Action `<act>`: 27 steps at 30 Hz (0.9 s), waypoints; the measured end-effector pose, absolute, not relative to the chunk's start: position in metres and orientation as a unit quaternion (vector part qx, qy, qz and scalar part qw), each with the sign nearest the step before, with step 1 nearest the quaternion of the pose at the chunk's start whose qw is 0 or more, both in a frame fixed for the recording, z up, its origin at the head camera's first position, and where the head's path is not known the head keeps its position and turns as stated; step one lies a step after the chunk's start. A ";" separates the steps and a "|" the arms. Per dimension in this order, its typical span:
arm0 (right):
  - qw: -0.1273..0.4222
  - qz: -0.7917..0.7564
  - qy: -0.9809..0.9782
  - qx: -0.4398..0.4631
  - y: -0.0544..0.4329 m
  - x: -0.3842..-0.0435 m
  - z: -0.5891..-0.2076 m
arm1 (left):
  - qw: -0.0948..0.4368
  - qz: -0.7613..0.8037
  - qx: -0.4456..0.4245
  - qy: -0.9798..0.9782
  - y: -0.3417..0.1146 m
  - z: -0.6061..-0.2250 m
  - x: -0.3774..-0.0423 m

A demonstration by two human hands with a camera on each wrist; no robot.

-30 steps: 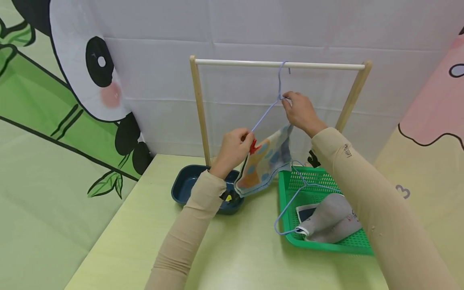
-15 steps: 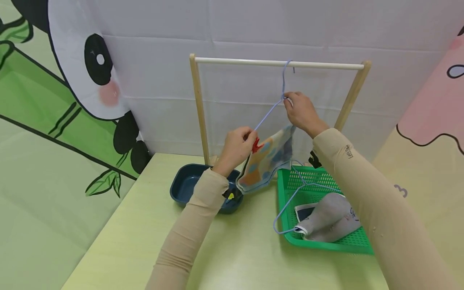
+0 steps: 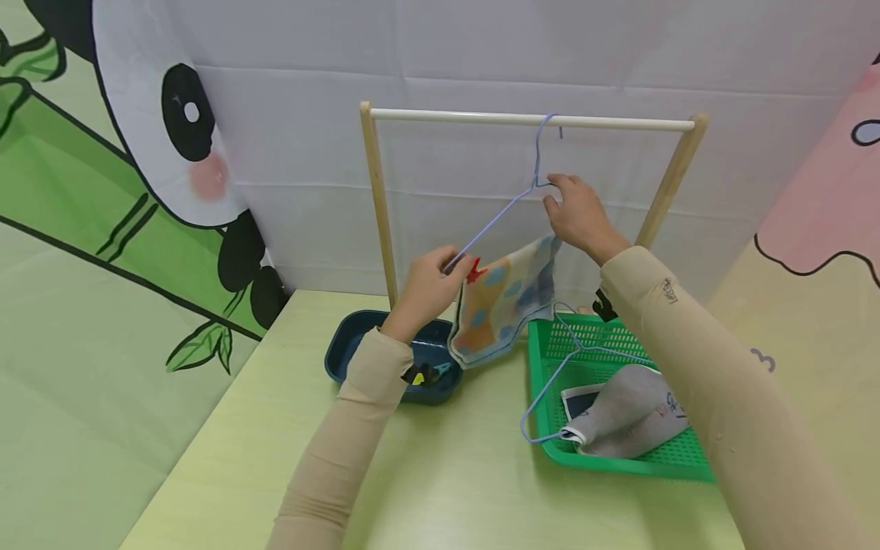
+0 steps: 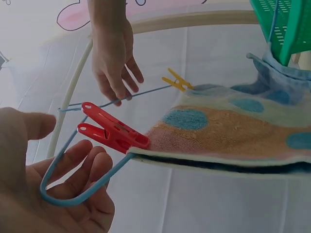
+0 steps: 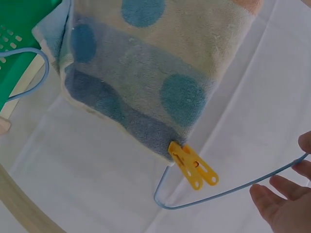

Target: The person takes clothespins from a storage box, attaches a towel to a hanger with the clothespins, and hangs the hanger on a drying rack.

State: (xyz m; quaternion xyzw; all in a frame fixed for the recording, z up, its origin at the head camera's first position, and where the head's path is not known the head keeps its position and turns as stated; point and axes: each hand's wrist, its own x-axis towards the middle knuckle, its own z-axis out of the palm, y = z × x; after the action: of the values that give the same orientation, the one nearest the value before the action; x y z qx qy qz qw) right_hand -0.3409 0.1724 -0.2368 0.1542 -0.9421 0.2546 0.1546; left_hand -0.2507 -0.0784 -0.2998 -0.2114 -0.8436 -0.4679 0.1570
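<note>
A periwinkle clothes hanger (image 3: 495, 219) is hooked over the white rail (image 3: 447, 117). From it hangs a small spotted towel (image 3: 505, 305). A red clothespin (image 4: 116, 128) fixes one towel corner to the hanger, and a yellow clothespin (image 5: 192, 165) fixes another. My left hand (image 3: 425, 290) is at the hanger's left end; in the left wrist view the wire corner passes over loosely bent fingers, with the thumb well apart. My right hand (image 3: 580, 218) is beside the hanger's neck, thumb and fingers parted, fingertips along the wire in the right wrist view.
A green basket (image 3: 619, 468) at right holds a grey cloth (image 3: 626, 416), with a second hanger (image 3: 550, 389) lying partly over its left rim. Behind my left forearm stands a dark blue basin (image 3: 333, 355) containing small items. Wooden posts (image 3: 380, 206) support the rail.
My left hand has let the hanger's end loose and drawn slightly left. The right hand has shifted right, its fingers parting at the neck. The hanger's hook has slid slightly right along the rail.
</note>
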 end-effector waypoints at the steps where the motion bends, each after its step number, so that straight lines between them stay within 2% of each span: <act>1: 0.153 0.255 -0.942 0.154 0.174 -0.340 -0.237 | 0.153 -0.468 -0.208 -0.845 -0.081 -0.301 -0.250; 9: 0.148 0.250 -0.945 0.151 0.190 -0.333 -0.241 | 0.123 -0.462 -0.192 -0.857 -0.103 -0.309 -0.250; 15: 0.123 0.240 -0.952 0.146 0.203 -0.322 -0.244 | 0.102 -0.427 -0.175 -0.881 -0.121 -0.321 -0.248; 27: 0.090 0.181 -0.963 0.178 0.225 -0.292 -0.266 | 0.016 -0.338 -0.159 -0.927 -0.149 -0.345 -0.248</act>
State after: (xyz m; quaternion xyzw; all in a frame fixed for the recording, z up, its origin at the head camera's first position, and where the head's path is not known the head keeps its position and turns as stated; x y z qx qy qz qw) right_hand -0.2915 0.2248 -0.2655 0.1777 -0.9630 0.1810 0.0905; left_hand -0.2477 -0.1493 -0.3448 -0.1585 -0.9274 -0.3385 0.0155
